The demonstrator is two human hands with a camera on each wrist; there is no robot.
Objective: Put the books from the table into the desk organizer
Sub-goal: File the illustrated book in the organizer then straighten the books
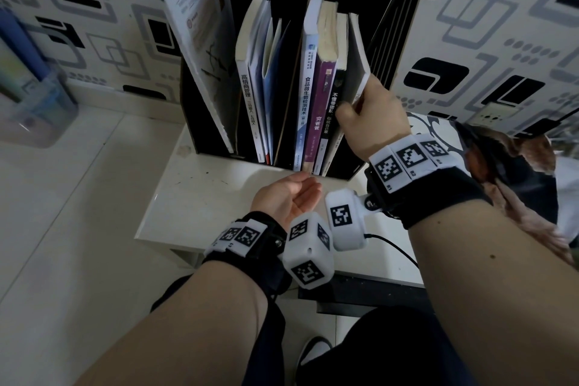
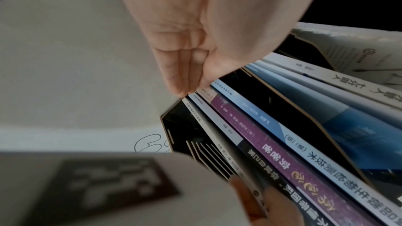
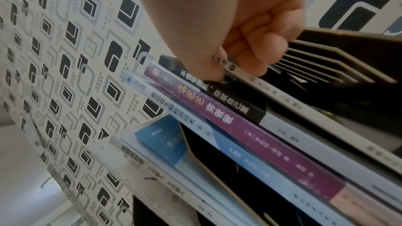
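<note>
A black desk organizer [image 1: 404, 9] stands on the white table [image 1: 194, 197], its slots holding upright books. My right hand [image 1: 372, 116] grips the spine end of a grey-covered book [image 1: 357, 66], which leans in the right slot beside a black-spined book [image 1: 333, 103] and a purple one [image 1: 319, 110]. In the right wrist view the thumb and curled fingers of my right hand [image 3: 237, 70] pinch that grey book [image 3: 282, 95] at its spine. My left hand [image 1: 291, 194] lies palm up and empty before the organizer's base. In the left wrist view its fingers [image 2: 185, 68] are straight and together.
A tall white booklet [image 1: 200, 41] leans in the left slot; a white book and blue folders [image 1: 250, 78] fill the middle one. A clear plastic bin [image 1: 34, 103] sits at the left. Dark cloth [image 1: 517, 160] lies right of the table, under a wall socket [image 1: 498, 113].
</note>
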